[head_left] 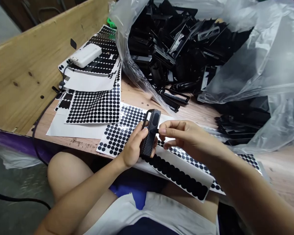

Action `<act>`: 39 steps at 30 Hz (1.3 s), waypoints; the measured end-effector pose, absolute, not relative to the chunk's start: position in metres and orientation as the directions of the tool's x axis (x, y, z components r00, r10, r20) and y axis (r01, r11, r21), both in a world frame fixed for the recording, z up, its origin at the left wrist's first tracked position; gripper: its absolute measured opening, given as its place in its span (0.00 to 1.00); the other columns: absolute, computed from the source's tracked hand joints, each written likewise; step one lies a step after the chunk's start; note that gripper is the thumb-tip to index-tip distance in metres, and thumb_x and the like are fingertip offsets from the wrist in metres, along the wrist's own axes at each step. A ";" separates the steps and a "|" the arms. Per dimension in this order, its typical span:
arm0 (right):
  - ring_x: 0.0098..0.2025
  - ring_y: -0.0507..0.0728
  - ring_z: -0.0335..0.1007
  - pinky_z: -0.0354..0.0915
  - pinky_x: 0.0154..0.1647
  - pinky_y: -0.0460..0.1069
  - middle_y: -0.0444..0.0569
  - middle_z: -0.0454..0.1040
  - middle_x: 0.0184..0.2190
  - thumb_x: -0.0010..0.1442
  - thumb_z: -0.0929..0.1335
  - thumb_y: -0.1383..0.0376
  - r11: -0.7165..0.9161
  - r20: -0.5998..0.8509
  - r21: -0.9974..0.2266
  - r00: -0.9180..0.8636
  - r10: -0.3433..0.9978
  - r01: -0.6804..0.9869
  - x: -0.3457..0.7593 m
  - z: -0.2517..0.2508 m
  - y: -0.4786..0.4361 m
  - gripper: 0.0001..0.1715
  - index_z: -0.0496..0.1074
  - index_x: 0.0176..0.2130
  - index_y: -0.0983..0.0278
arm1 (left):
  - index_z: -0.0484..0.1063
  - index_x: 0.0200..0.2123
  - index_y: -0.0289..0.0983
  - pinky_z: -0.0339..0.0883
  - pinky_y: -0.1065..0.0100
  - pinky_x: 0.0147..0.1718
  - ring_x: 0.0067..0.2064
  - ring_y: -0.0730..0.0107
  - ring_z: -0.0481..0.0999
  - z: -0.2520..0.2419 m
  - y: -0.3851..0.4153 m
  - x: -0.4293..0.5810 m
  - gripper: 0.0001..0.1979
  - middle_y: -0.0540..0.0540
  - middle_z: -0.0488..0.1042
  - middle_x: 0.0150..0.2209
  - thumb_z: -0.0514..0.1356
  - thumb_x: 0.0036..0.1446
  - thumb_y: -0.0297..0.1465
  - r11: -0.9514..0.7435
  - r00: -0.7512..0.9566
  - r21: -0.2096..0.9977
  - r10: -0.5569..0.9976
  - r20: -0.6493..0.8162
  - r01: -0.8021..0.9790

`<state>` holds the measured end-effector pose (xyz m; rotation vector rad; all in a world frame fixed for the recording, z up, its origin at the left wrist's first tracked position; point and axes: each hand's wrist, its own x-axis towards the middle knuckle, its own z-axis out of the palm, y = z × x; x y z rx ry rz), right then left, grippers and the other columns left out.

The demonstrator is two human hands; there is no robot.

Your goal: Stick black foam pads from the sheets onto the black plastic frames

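Note:
My left hand (134, 143) is wrapped round a black plastic case (150, 133) with a carbon-like texture, held tilted above the table edge. A dark oval patch shows near the top of its face. My right hand (178, 133) pinches a small black sticker (157, 131) between thumb and forefinger, right against the case's side. How much of the sticker touches the case is hidden. Beneath both hands lies a white sheet of round black stickers (117, 138). A narrower strip of black stickers (183, 178) overhangs the table edge below my right hand.
A large clear plastic bag (267, 58) heaped with black plastic parts (166, 52) fills the back right. More sticker sheets (95, 104) lie at the left, under a white power bank (85, 55) with a cable (42, 111). A wooden board (39, 65) borders the left side.

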<state>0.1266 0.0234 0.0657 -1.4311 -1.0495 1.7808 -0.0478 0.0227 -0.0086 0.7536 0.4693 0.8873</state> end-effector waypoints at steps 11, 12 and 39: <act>0.29 0.53 0.75 0.71 0.35 0.47 0.45 0.78 0.25 0.39 0.83 0.48 -0.441 -0.447 -0.894 -0.104 0.888 0.077 0.112 0.069 0.024 0.25 0.78 0.26 0.63 | 0.65 0.50 0.41 0.64 0.72 0.19 0.20 0.74 0.71 -0.013 0.022 -0.049 0.14 0.52 0.73 0.29 0.53 0.69 0.43 0.389 0.552 0.773 0.831 -0.060 -0.502; 0.29 0.53 0.75 0.71 0.35 0.48 0.45 0.78 0.25 0.39 0.83 0.49 -0.434 -0.442 -0.896 -0.100 0.891 0.088 0.112 0.070 0.023 0.24 0.78 0.26 0.63 | 0.65 0.51 0.41 0.63 0.72 0.19 0.20 0.74 0.71 -0.012 0.022 -0.049 0.14 0.52 0.72 0.28 0.53 0.69 0.42 0.390 0.552 0.772 0.832 -0.061 -0.503; 0.43 0.66 0.76 0.71 0.46 0.62 0.57 0.81 0.41 0.61 0.70 0.58 -0.060 0.160 -0.637 0.208 0.965 0.768 0.154 0.058 0.070 0.11 0.76 0.40 0.62 | 0.61 0.46 0.40 0.67 0.73 0.22 0.22 0.73 0.74 -0.002 0.020 -0.053 0.22 0.51 0.76 0.29 0.64 0.61 0.48 0.395 0.617 0.824 0.784 -0.071 -0.406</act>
